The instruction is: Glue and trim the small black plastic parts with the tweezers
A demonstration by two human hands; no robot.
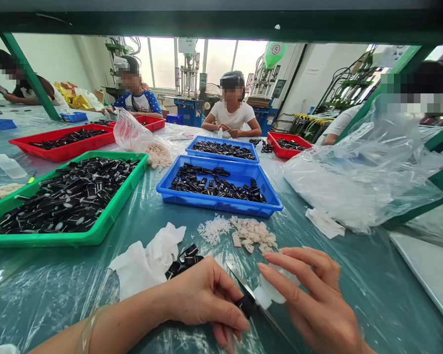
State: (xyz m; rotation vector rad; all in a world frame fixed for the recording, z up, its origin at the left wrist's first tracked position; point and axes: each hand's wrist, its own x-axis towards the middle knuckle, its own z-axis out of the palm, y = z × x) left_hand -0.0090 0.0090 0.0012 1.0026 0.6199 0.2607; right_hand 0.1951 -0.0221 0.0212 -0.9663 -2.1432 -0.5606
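Observation:
My left hand (210,300) pinches a small glossy black plastic part (246,306) between thumb and fingers. Beside it my right hand (310,295) has its fingers stretched out and apart over a translucent white squeeze bottle (263,298), which lies tilted with its cap toward the black part; the thumb is hidden. Metal tweezers (238,276) run slantwise past the part toward my right palm; I cannot tell what supports them. Close behind my left wrist is a small heap of black parts (184,259) beside crumpled white tissue (151,260).
Small white pieces (214,229) and cream blocks (254,233) lie ahead. Beyond are a blue tray (221,202), a green tray (133,189) and red trays (55,155) of black parts. Plastic bags (365,182) bulge at right. Co-workers (231,113) sit opposite; a green shelf frame (221,24) hangs overhead.

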